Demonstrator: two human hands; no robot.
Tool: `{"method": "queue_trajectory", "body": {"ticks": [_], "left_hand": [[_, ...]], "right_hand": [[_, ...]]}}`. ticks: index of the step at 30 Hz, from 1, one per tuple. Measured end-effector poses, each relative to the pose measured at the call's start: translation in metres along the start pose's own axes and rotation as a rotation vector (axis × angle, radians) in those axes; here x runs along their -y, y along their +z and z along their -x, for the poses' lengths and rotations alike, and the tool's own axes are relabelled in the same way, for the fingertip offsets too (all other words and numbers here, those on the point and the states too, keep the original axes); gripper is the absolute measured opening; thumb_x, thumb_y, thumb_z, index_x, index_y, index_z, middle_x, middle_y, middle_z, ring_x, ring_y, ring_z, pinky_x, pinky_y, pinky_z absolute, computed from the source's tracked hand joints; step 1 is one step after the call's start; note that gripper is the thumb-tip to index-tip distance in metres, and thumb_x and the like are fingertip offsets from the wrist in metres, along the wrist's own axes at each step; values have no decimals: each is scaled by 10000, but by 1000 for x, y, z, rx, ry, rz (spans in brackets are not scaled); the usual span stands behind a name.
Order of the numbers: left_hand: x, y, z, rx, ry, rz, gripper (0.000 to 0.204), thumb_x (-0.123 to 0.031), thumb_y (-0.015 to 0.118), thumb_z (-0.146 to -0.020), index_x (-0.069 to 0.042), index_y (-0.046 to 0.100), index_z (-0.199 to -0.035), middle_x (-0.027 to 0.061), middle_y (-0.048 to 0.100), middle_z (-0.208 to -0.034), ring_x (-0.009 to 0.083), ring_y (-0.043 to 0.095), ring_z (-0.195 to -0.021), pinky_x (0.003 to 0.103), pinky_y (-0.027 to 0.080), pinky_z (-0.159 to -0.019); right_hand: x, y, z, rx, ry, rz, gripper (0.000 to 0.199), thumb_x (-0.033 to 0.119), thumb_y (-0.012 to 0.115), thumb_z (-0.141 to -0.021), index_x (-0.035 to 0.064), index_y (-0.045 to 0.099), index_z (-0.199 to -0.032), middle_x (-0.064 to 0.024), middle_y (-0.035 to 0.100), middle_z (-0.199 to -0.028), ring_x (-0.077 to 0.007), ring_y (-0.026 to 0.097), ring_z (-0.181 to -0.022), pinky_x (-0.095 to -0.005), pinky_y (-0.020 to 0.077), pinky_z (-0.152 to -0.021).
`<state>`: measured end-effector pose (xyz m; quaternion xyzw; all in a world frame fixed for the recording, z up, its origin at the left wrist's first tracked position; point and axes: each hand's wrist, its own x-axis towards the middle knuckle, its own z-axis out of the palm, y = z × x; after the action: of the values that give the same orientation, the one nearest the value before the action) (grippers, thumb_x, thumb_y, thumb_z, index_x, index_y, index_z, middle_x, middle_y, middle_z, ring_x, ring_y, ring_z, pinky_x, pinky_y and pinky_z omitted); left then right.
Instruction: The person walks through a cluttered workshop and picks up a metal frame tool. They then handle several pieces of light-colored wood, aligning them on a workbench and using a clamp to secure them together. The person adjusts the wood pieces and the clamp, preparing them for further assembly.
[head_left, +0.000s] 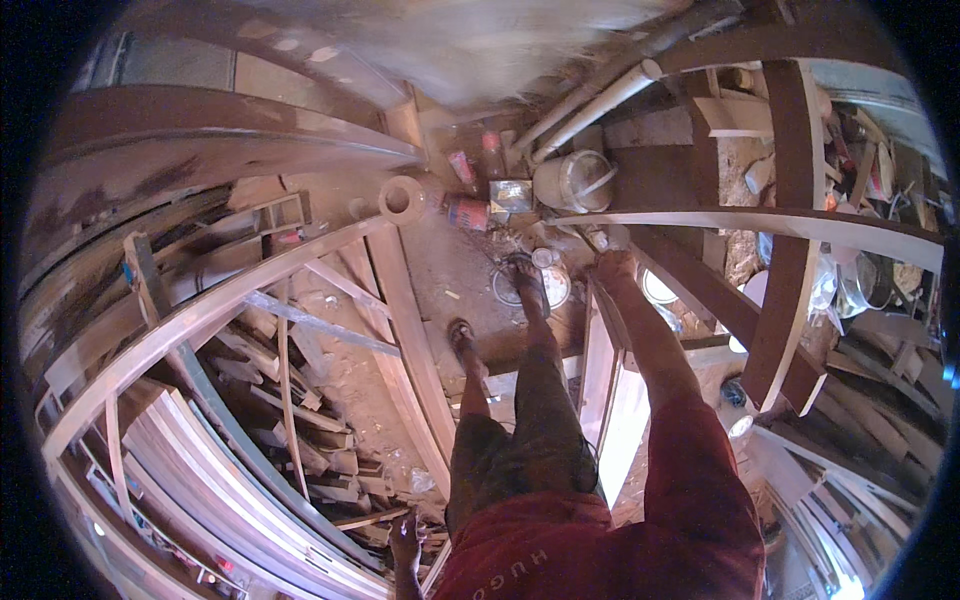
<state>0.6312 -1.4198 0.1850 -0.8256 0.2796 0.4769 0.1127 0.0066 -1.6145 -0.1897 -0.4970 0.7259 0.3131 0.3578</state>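
head view: the right hand [613,263] is reached out far, just right of the middle, at the far top end of an upright board [606,318]. it looks to rest on or against that end, but the fingers are blurred and i cannot tell whether they grasp the wood. the board stands to the right of the person's legs [545,400], with a brightly lit pale panel [625,430] on its near side. the left hand [405,540] hangs low at the near left, close to a heap of offcuts [335,465]; its fingers seem loosely bent, and i cannot tell whether they hold anything.

left of the legs, a wooden frame [215,312] leans across long stacked boards [205,470]. a pale ring [402,200] sits at the frame's far end. beyond the feet, a red tin [467,212] and a red bottle [492,157] are just left of a whitish bucket [585,183], and a white pipe [600,108] slants behind the bucket. a pale disc [557,287] lies just right of the right foot [529,284]. dark timbers [792,290] cross on the right.
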Motion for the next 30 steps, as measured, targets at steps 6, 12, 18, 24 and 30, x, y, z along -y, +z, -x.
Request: {"method": "queue_trajectory", "body": {"ticks": [6,12,18,24,30], "left_hand": [[17,4,22,-24,-118,239,320,-358,589,-943,-58,600,-1054,52,593,-812,154,634,-721,280,511,-513],[24,16,10,9,-21,212,273,-298,569,-957,-47,591,-1062,81,620,-907,171,642,-762,274,511,-528],[36,42,7,8,6,389,260,-294,586,-948,-60,594,-1061,82,652,-779,127,586,-578,273,485,-514],[88,65,-2,-87,105,501,245,-269,633,-919,-34,636,-988,88,673,-795,154,654,-679,294,529,-541],[122,120,-42,-357,460,350,306,-350,610,-910,-54,652,-976,100,684,-818,180,654,-720,360,527,-593]], "right_hand": [[-11,5,12,-138,7,-246,264,262,534,-899,67,674,-1009,-113,702,-988,-280,661,-1000,-422,535,-782],[-66,56,0,267,-166,-687,225,255,531,-919,65,613,-1009,-74,651,-820,-208,606,-630,-352,458,-485],[-56,36,69,756,107,-1413,173,229,544,-905,118,588,-1030,-19,581,-754,-90,445,-453,-239,263,-336],[10,18,128,517,-183,-1043,186,261,582,-871,112,616,-976,-39,603,-747,-135,489,-492,-283,315,-382],[98,-28,186,400,-267,-796,207,293,620,-838,106,644,-923,-60,625,-740,-179,534,-532,-327,367,-429]]}}
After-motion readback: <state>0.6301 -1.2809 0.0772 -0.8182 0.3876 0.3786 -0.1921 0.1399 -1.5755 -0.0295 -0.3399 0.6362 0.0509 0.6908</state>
